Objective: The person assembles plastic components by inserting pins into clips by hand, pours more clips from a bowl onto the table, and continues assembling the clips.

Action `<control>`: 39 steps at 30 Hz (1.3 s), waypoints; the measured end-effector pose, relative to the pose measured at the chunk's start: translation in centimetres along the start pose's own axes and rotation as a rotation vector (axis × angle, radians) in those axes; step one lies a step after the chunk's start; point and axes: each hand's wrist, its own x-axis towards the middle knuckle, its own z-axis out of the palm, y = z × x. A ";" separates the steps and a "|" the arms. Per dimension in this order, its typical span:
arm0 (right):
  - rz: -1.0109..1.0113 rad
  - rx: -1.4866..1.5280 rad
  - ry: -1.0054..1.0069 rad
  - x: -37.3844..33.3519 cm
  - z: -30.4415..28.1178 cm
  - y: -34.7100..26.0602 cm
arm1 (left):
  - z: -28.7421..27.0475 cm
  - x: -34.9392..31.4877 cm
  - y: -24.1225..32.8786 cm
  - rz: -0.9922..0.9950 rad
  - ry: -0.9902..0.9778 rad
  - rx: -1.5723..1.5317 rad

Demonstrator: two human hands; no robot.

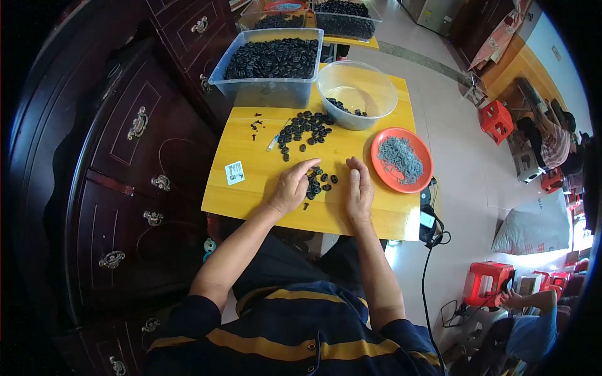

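Observation:
My left hand point(292, 188) rests on its edge on the yellow table, fingers stretched and slightly curved along the left side of a small group of black oval plastic pieces point(314, 188). Some of these pieces lie close to or under its fingers. My right hand point(359, 193) stands upright to the right, fingers extended and holding nothing, apart from the pieces. Farther up spreads a larger loose cluster of the same black pieces point(305, 129). A slim light-coloured tool point(273, 143) lies at that cluster's left edge.
A clear bin point(266, 93) full of black pieces and a round clear tub point(357, 119) stand at the far side. An orange plate point(428, 164) holds grey-blue bits at right. A white label card point(234, 173) lies left. Dark cabinets point(144, 135) flank the table; a black cable point(424, 282) hangs right.

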 end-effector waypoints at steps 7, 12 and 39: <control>0.001 0.050 0.019 -0.1 0.1 0.6 | 2.7 1.7 0.4 -0.027 -0.018 -0.163; 0.007 0.042 0.025 0.0 -0.2 0.5 | -0.5 -1.0 0.6 -0.161 0.043 -0.361; 0.111 0.306 0.138 -0.7 1.4 -0.3 | 0.4 -4.7 5.8 0.112 -0.100 0.437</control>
